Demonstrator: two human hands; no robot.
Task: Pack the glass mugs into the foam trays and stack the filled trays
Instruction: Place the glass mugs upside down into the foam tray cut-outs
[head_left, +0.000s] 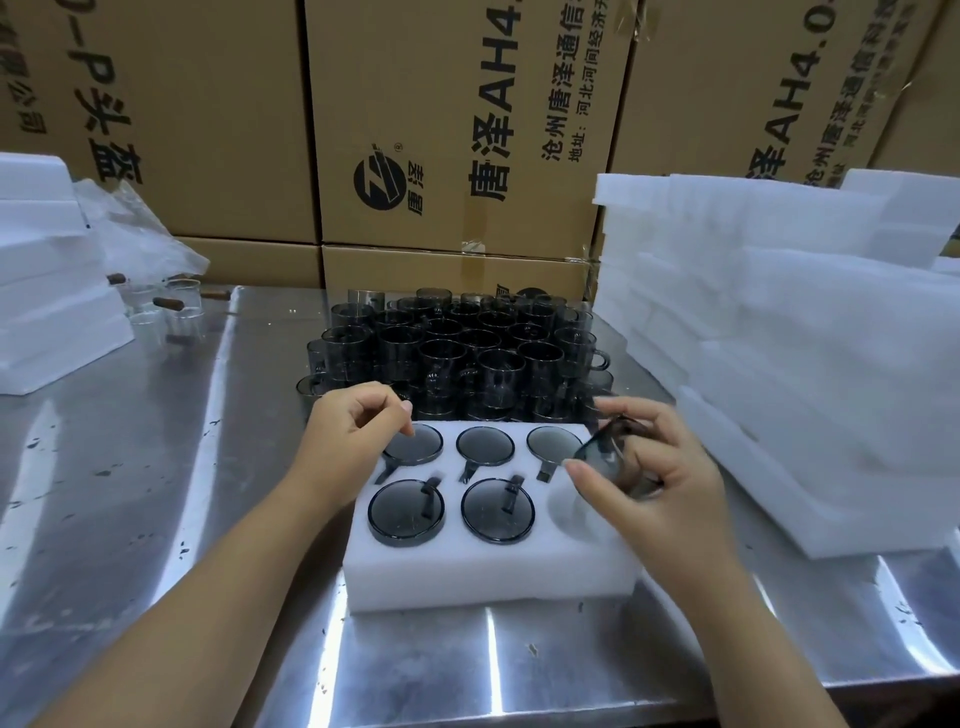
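A: While the sixth mug (602, 453) is being gripped, tilted, by the right hand (670, 467) over the foam tray's (493, 577) near-right pocket, is levelling being advised?
B: Yes. Left hand (353, 421): curled at the far-left mug (415, 447), grasp unclear.

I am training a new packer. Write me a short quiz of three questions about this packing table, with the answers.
1. True or false: every hole of the foam tray holds a mug.
2. What does the right hand hold? A) a dark mug B) a foam sheet C) nothing
3. Fill in: the loose mugs stand on the table ___ the tray.

Key
1. False: five holes are filled and the front right hole is empty.
2. A
3. behind (on its far side)
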